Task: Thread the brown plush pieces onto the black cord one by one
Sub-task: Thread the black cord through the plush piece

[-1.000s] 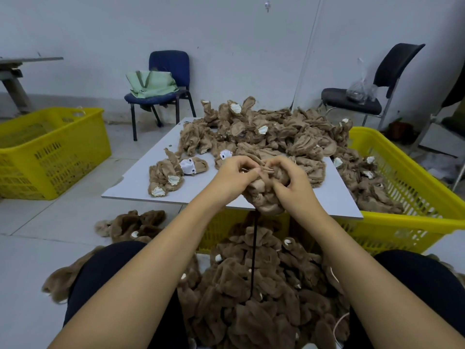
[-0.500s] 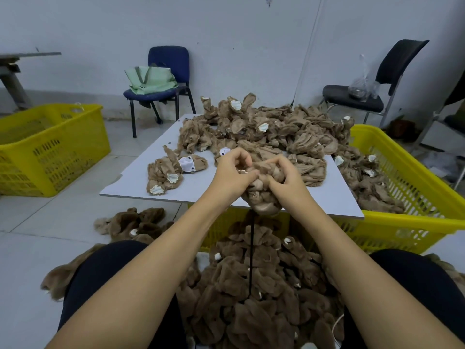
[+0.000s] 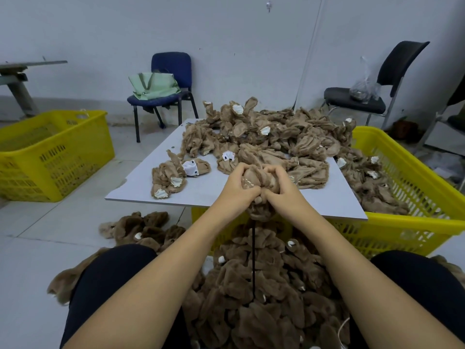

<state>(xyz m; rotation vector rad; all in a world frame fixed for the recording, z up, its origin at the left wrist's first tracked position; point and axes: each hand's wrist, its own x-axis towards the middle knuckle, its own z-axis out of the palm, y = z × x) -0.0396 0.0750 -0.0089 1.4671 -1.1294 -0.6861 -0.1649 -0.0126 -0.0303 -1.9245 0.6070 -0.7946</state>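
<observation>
Bare white surface point(image 3: 141, 190) lies open at center left of the frame, beside a small plush cluster point(image 3: 173, 178); a heaped plush pile point(image 3: 271, 137) blocks its upper right, and a yellow basket point(image 3: 427, 197) walls off the right edge.

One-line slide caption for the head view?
Both hands, left and right, grip a plush piece above the black cord, over the white board.
</observation>
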